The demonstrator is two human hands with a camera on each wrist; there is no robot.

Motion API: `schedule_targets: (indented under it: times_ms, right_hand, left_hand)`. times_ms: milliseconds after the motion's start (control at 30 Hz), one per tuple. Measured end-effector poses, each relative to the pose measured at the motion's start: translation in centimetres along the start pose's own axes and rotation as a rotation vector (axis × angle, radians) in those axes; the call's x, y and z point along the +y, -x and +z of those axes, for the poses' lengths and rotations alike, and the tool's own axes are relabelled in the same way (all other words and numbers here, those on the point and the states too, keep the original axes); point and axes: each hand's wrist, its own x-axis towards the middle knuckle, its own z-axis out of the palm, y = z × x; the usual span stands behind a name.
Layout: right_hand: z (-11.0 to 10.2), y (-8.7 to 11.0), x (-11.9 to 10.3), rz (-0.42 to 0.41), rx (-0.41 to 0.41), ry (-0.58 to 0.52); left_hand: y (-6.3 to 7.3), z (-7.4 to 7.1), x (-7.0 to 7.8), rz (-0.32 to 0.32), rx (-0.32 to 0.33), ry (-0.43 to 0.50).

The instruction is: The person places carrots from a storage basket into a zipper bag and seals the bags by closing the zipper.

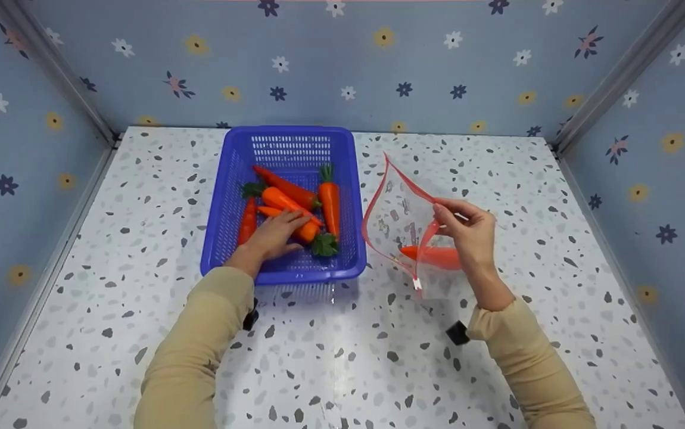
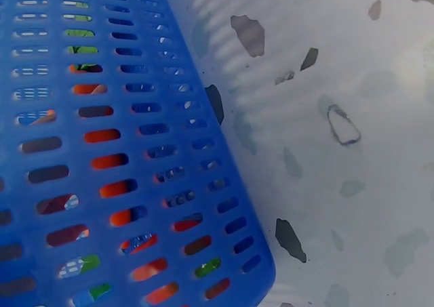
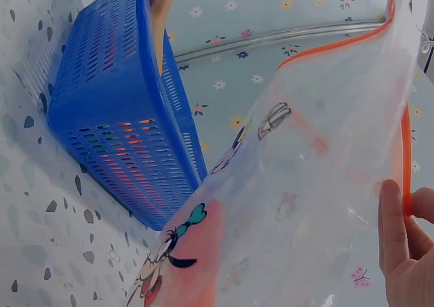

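Note:
My left hand [image 1: 274, 235] reaches into a blue plastic basket [image 1: 357, 226]. Its fingers lie over an orange carrot [image 1: 277, 198] with a green top, the thumb apart from them. Around it are another carrot [image 1: 330, 205], a long red chili pepper [image 1: 289, 187] and a red-orange piece [image 1: 248, 221] along the left side. With thumb and fingers, my right hand [image 1: 473, 229] pinches the red-edged rim of a clear printed zip bag [image 1: 387, 214], its mouth spread open. Inside the bag lies an orange-red tapered vegetable [image 1: 438, 257], partly behind the hand.
The speckled white table [image 1: 342, 345] carries the basket and the bag side by side. Flowered blue panels [image 1: 318, 65] close off the back and both sides. A red zip slider [image 1: 417, 284] sits on the bag's near corner.

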Motion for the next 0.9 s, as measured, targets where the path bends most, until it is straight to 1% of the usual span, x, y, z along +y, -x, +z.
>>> schedule_targets:
  times_ms: [167, 367, 433, 600, 767, 833, 900]
  right_hand:
    - [-0.02, 0.07, 0.0, 0.006, -0.001, 0.026]
    - [0.05, 0.13, 0.05, 0.019, 0.011, -0.001]
    - [0.05, 0.16, 0.06, 0.02, 0.015, -0.002]
    - [0.02, 0.19, 0.09, 0.017, 0.01, 0.006]
    - [0.0, 0.15, 0.21, 0.027, 0.012, 0.017]
    - [0.02, 0.14, 0.23, 0.03, 0.012, 0.022]
    - [0.0, 0.15, 0.27, 0.031, 0.01, 0.028]
  left_hand:
    - [0.01, 0.07, 0.09, 0.026, 0.033, 0.01]
    - [-0.06, 0.02, 0.2, 0.069, 0.079, -0.018]
    - [-0.08, -0.01, 0.26, 0.068, 0.088, -0.024]
    - [-0.06, -0.13, 0.49, 0.061, 0.095, -0.025]
    - [-0.12, -0.2, 0.64, 0.06, 0.079, -0.04]
    - [-0.17, -0.21, 0.68, 0.062, 0.071, -0.026]
    - [-0.22, -0.25, 0.72, 0.063, 0.076, 0.0]
